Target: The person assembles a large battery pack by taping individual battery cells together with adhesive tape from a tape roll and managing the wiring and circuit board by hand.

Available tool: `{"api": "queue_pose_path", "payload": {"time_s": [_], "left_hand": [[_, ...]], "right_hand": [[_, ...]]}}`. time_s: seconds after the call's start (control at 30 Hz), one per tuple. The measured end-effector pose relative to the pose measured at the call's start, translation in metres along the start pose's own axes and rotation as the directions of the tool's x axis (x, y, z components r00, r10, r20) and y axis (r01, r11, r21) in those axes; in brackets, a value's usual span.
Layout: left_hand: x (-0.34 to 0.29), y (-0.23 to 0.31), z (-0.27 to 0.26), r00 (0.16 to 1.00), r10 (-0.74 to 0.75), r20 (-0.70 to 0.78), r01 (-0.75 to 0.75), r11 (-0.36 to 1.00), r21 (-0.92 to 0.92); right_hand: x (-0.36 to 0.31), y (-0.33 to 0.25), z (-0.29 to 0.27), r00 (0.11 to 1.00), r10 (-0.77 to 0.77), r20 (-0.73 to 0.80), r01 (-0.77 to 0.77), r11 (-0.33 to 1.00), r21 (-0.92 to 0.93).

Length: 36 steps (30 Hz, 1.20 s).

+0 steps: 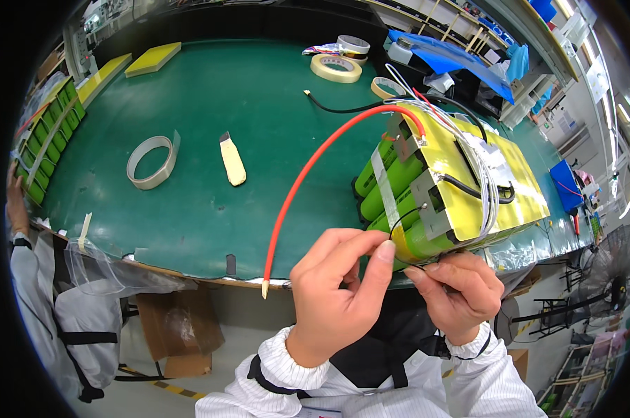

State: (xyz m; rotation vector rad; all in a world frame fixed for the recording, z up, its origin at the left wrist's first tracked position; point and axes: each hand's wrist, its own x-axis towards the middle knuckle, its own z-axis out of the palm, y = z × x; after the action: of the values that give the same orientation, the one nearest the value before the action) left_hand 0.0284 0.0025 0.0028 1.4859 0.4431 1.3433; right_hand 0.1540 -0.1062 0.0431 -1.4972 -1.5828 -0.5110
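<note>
A battery pack of green cells [402,174] with yellow sheet [461,205] on its top stands at the right of the table, near the front edge. At its near end, my left hand [339,289] is closed, thumb and forefinger pinching a thin black wire [403,217] that curves up to a metal tab. My right hand [461,287] is also closed at the pack's lower edge, its fingertips on what looks like the same wire. A thick red cable [294,188] arches from the pack to the left, its pale tip hanging past the table edge. White wires [486,188] run over the top.
On the green table [210,216] lie a tape roll [151,162] and a tape-wrapped blade [232,160]. More tape rolls [336,68] and a black cable [343,110] lie farther back. At far left are another green pack [50,136] and a co-worker's hand [17,202].
</note>
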Motion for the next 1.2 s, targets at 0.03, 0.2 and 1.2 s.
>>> {"api": "queue_pose_path", "payload": {"time_s": [0.03, 0.2, 1.2], "left_hand": [[0.003, 0.004, 0.001, 0.997, -0.074, 0.031, 0.075, 0.996, -0.051], [0.009, 0.006, -0.001, 0.980, -0.167, 0.106, 0.183, 0.969, -0.168], [0.000, 0.000, -0.008, 0.984, -0.141, 0.105, 0.124, 0.980, 0.158]], "right_hand": [[0.000, 0.001, 0.001, 1.000, -0.005, -0.008, 0.005, 1.000, 0.009], [0.005, 0.002, 0.000, 0.999, -0.037, -0.015, 0.037, 0.999, 0.011], [-0.006, 0.001, 0.003, 1.000, -0.001, -0.019, 0.000, 0.997, -0.073]]}}
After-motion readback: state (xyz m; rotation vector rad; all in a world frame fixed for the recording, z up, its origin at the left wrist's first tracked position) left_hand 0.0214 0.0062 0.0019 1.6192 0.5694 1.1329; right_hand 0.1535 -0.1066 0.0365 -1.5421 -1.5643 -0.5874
